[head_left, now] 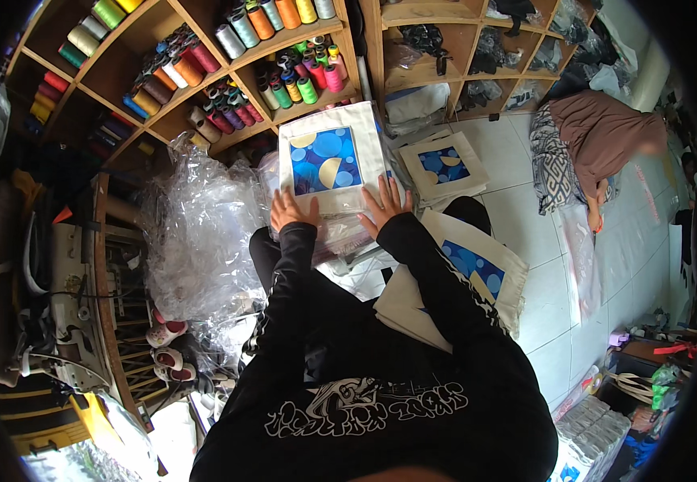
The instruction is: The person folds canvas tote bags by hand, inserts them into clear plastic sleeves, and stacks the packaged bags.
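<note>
Near the upper middle of the frame, a cream cloth piece (326, 161) lies face up, its square print showing circles in blues and pale gold. The left hand (294, 211) rests on its lower left corner, fingers fanned apart and thumb pointing inward along the edge. The right hand (385, 207) lies at the lower right corner, palm down, its fingers also spread; neither hand is clamped on anything. Beneath the cloth is a shiny pile (340, 233), probably clear plastic, though glare and the hands make it hard to be certain.

Just right of it, more printed cloths (445, 165) sit stacked on the tiled floor (537, 301). Others (477, 269) (with the same blue print) lie right of centre over the person's lap, partly under the right sleeve (437, 257). A large heap of crumpled clear plastic (204, 241) fills the area left of centre. Across the upper left stands a wooden shelf (286, 45) holding thread spools (333, 78) in many colours. At the upper right, another person (593, 140) in a brown top bends toward the floor beside a clear plastic sheet (585, 265).
</note>
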Demonstrator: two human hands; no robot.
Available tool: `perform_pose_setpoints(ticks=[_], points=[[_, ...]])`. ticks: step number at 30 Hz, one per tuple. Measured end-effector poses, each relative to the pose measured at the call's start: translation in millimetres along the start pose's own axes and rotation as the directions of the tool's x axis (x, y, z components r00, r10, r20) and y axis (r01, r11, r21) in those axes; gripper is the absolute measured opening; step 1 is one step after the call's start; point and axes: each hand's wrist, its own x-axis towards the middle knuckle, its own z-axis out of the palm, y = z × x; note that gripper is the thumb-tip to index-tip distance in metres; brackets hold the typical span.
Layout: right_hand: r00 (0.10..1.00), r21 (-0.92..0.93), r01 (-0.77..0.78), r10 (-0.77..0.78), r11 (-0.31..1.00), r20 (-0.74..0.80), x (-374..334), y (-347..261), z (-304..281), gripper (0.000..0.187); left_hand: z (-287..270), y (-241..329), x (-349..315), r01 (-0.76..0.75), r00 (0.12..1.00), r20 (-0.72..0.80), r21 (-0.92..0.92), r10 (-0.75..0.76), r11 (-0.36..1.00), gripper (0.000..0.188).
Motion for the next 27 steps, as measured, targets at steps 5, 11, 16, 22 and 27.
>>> perform_pose_setpoints(ticks=[5, 11, 16, 22, 27], points=[[1.0, -0.015, -0.008, 0.008, 1.0, 0.004, 1, -7, -5, 0.065, -1, -29, 25, 0.282, 0.959, 0.064, -0.077, -0.278, 0.956, 0.089], [0.997, 0.013, -0.035, 0.034, 0.999, 0.074, 4, -7, -12, 0.066, -32, -46, 56, 0.306, 0.93, 0.35, -0.57, -0.111, 0.762, 0.042], [0.995, 0.109, -0.074, 0.066, 0.991, 0.077, 6, -9, -18, 0.063, -66, -7, 58, 0.032, 0.983, 0.142, -0.751, 0.113, 0.659, 0.03], [0.994, 0.66, -0.108, 0.097, 0.743, 0.053, 32, 16, -38, 0.063, -114, 72, 30, -0.487, 0.873, -0.266, -0.463, 0.408, 0.74, 0.025], [0.982, 0.907, 0.171, 0.138, -0.385, -0.126, 32, 3, -140, 0.066, -146, 152, -31, -0.759, 0.645, -0.366, -0.201, 0.671, 0.62, 0.045]])
